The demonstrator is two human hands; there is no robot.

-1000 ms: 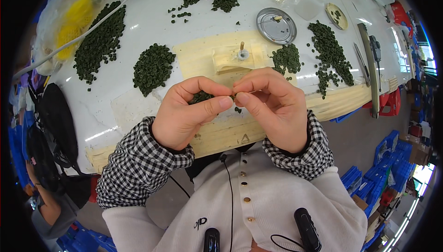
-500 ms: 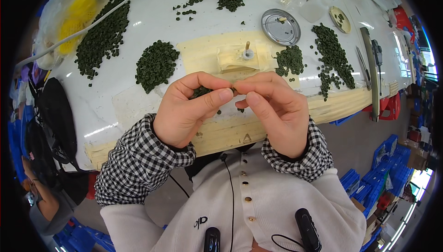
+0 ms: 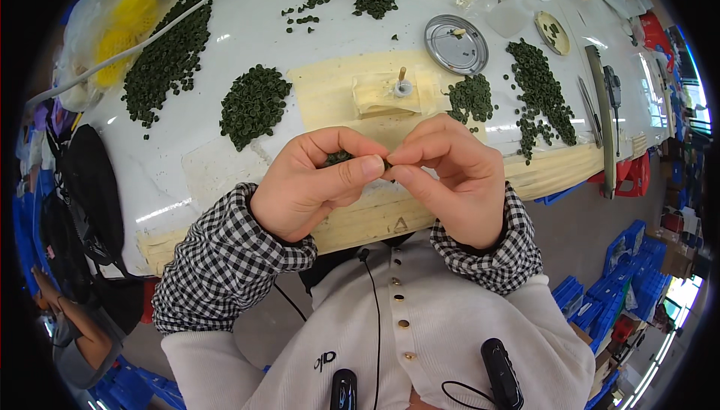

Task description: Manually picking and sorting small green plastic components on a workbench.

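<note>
My left hand (image 3: 300, 189) and my right hand (image 3: 461, 181) meet over the near edge of the table, fingertips nearly touching. Both are closed in a pinch on one tiny dark green piece (image 3: 388, 165), mostly covered by the fingers. More dark green pieces (image 3: 337, 158) show between the left thumb and forefinger; whether they lie in that hand or on the table behind it I cannot tell. Just beyond the hands sits a tape-covered block (image 3: 375, 99) with a white ring (image 3: 403, 88) and a short wooden peg (image 3: 402, 74) standing in it.
Heaps of small dark green disc-like pieces (image 3: 255, 106) lie about the white table (image 3: 225, 50). A round metal lid (image 3: 450, 54) rests behind the block. Tweezers (image 3: 589, 110) and a long metal bar (image 3: 601, 102) are at right. A white cable (image 3: 142, 46) crosses the left side.
My right thumb has closed in against its forefinger, and both hands have shifted slightly to the right and down. The small piece is now pinched between the two hands.
</note>
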